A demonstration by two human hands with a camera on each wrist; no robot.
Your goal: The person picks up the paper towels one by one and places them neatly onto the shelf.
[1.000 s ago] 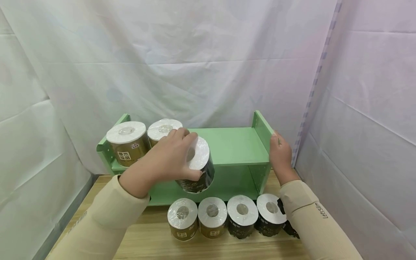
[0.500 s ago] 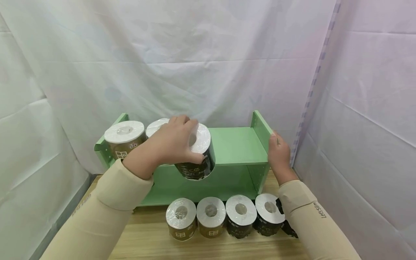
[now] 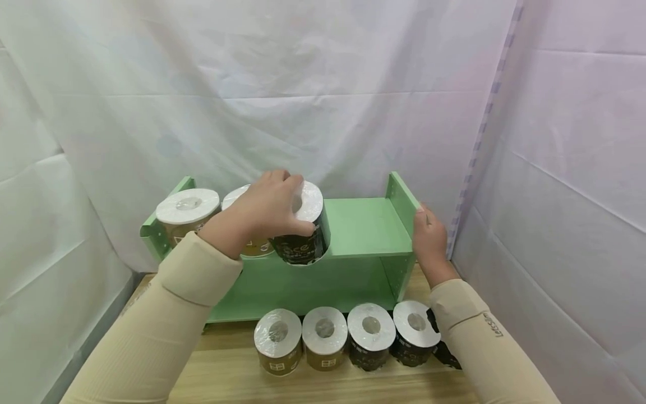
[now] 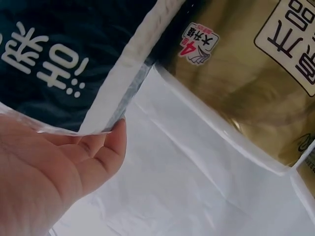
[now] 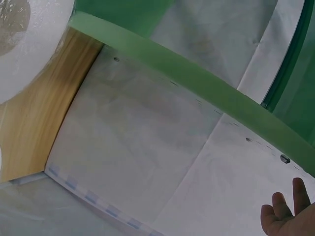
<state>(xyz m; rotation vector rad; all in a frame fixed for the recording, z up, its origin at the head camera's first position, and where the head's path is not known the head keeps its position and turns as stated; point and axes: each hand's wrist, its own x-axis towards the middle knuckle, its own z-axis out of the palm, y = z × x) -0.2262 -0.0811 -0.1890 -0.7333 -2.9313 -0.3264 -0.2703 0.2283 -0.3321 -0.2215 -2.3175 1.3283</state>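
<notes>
In the head view my left hand [image 3: 270, 207] grips a toilet roll in black wrapping [image 3: 303, 247] by its top, at the front of the upper board of a green two-tier shelf [image 3: 368, 224]. The left wrist view shows the fingers at the end of this dark-wrapped roll [image 4: 54, 59], beside a gold-wrapped toilet roll [image 4: 236, 83]. Two gold-wrapped rolls stand on the upper board, the left one [image 3: 187, 210] near the side panel, the other [image 3: 234, 196] partly hidden by my left hand. My right hand [image 3: 430, 238] holds the shelf's right side panel [image 3: 401, 205] at its front edge.
On the wooden table [image 3: 282, 390] before the shelf stands a row of rolls: two gold ones [image 3: 277, 342], [image 3: 324, 339] and two black ones [image 3: 370, 336], [image 3: 415, 334]. Another black wrapping [image 3: 446, 356] shows partly behind the right sleeve. White cloth [image 3: 323, 112] hangs around the back and sides.
My left hand has raised the black-wrapped toilet roll from in front of the shelf up to the upper board's level, close to the second gold roll. My right hand has stayed on the side panel.
</notes>
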